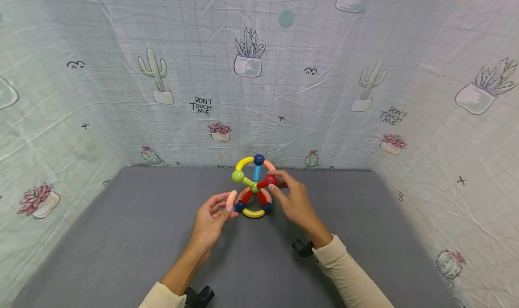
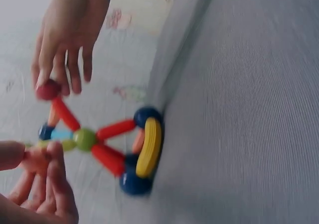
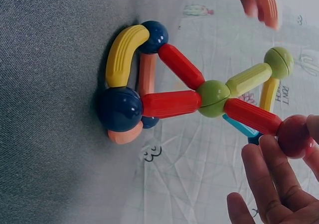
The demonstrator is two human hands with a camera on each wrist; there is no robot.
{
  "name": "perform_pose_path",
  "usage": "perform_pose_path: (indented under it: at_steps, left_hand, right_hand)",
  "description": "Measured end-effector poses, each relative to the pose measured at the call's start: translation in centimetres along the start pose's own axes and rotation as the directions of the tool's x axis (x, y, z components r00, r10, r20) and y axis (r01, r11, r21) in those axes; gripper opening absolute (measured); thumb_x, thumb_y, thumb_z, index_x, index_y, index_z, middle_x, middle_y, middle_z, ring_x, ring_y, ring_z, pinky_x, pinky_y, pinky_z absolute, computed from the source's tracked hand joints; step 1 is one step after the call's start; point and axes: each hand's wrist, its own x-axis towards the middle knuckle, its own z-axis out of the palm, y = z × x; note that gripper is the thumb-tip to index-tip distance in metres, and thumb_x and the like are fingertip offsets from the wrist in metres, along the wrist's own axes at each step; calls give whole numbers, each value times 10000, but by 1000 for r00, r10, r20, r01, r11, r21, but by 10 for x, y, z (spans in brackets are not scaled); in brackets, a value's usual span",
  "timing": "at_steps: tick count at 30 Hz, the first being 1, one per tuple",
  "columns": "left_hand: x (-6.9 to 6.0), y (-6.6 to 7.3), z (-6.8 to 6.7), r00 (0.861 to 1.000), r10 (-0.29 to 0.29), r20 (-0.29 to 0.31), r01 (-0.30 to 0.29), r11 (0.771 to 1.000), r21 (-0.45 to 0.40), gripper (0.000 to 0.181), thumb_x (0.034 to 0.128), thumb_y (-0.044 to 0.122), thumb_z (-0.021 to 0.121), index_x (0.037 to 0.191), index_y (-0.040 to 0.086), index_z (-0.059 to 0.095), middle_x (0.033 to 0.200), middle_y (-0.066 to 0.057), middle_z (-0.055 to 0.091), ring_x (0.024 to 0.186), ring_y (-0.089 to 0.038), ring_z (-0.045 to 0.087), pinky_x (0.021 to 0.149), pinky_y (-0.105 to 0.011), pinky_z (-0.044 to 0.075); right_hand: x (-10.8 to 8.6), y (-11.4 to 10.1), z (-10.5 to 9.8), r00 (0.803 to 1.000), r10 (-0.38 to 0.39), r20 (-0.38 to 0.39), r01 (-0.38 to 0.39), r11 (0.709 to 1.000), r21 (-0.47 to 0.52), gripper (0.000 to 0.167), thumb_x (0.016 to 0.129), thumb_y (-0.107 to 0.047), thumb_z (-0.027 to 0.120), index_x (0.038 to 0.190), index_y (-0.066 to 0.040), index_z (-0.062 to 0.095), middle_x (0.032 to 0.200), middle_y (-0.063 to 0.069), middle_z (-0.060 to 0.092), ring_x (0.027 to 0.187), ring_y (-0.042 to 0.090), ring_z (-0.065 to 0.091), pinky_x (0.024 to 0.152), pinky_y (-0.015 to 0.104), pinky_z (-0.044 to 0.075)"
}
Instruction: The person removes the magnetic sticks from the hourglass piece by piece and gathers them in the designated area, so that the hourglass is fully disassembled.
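Note:
A construction of ball-and-stick pieces, likely magnetic, stands on the grey table. A green ball (image 3: 213, 98) at its middle joins straight rods, among them a red rod (image 3: 172, 104) and a blue rod (image 1: 257, 173). Its base ring has dark blue balls (image 3: 119, 108) and a yellow curved rod (image 1: 253, 214). Up top, a lime ball (image 1: 238, 176) sits on the left. My right hand (image 1: 298, 204) holds the red ball (image 1: 270, 180) at the upper right between thumb and fingers. Left of the construction, my left hand (image 1: 207, 224) pinches a salmon curved rod (image 1: 231, 200), apart from the balls.
The grey tabletop (image 1: 142, 236) spreads out around the construction. A cloth printed with cacti (image 1: 248, 67) hangs behind and at both sides. A black wrist strap mount (image 1: 198, 296) sits on the left wrist, another mount (image 1: 302, 248) on the right.

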Motion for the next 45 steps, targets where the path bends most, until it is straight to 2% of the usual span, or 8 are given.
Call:
perform_pose_path:
  at_steps: [8, 17, 24, 27, 32, 34, 42, 45]
  left_hand:
    - [-3, -4, -43, 998, -46, -42, 47, 999, 20, 459, 1019, 64, 706, 1452, 107, 557, 1252, -236, 582, 986, -362, 804, 841, -368, 652]
    - [-5, -9, -90, 988, -26, -149, 51, 984, 168, 404, 1056, 197, 673, 1439, 121, 568, 1158, -268, 580, 848, -318, 818, 732, -392, 661]
    - [-6, -16, -126, 975, 67, -210, 10, 938, 347, 374, 1042, 127, 659, 1405, 77, 581, 1067, -184, 594, 692, -270, 784, 623, -360, 647]
    - [-7, -19, -142, 966, 154, -207, -29, 863, 505, 395, 1010, 80, 698, 1396, 80, 620, 1084, -208, 669, 659, -195, 767, 569, -310, 618]
    - [-11, -18, -173, 941, 265, -213, -12, 651, 759, 340, 974, 162, 776, 1304, 119, 703, 1063, -161, 775, 717, -118, 720, 551, -257, 506]
    - [-13, -17, -187, 941, 265, -213, 15, 594, 805, 313, 975, 200, 782, 1268, 112, 720, 1081, -162, 780, 773, -163, 726, 583, -279, 489]
    - [-18, -15, -244, 964, 188, -189, 83, 461, 884, 322, 936, 221, 800, 1202, 49, 745, 1011, -174, 785, 737, -162, 668, 579, -317, 427]
    - [-20, -12, -262, 976, 135, -173, 102, 419, 902, 356, 935, 246, 799, 1212, 31, 740, 1001, -182, 785, 773, -259, 691, 590, -340, 432]
  right_hand:
    - [-2, 2, -1, 1000, 10, 4, -10, 1000, 0, 327, 1074, -266, 652, 1398, -300, 620, 1194, -12, 744, 1099, 215, 700, 977, 511, 578]
    - [-2, 3, -1, 1000, 17, 3, -17, 1000, 11, 326, 1074, -256, 652, 1395, -299, 624, 1191, -11, 740, 1098, 222, 694, 950, 509, 576]
    - [-2, 5, -1, 1000, 9, 5, -9, 1000, 15, 328, 1074, -245, 652, 1397, -293, 622, 1184, -4, 746, 1090, 226, 700, 954, 519, 577]
    - [-2, 5, -1, 1000, 7, 9, -7, 1000, 14, 332, 1074, -246, 652, 1401, -294, 618, 1190, -7, 745, 1088, 217, 701, 975, 522, 577]
    - [-1, 5, -1, 1000, 2, 8, -2, 1000, 16, 337, 1069, -247, 660, 1399, -302, 617, 1188, -5, 748, 1083, 214, 702, 993, 546, 568]
    - [-1, 5, -1, 1000, -1, 6, 1, 1000, 9, 339, 1068, -249, 663, 1399, -305, 616, 1189, -10, 751, 1079, 208, 705, 990, 533, 568]
    - [1, 3, -1, 1000, -12, 12, 12, 1000, 7, 355, 1063, -239, 670, 1410, -289, 610, 1212, -13, 748, 1080, 185, 710, 984, 457, 588]
    - [2, 3, -1, 1000, -18, 13, 18, 1000, 14, 362, 1060, -228, 674, 1412, -277, 609, 1212, -10, 748, 1076, 180, 710, 986, 465, 591]
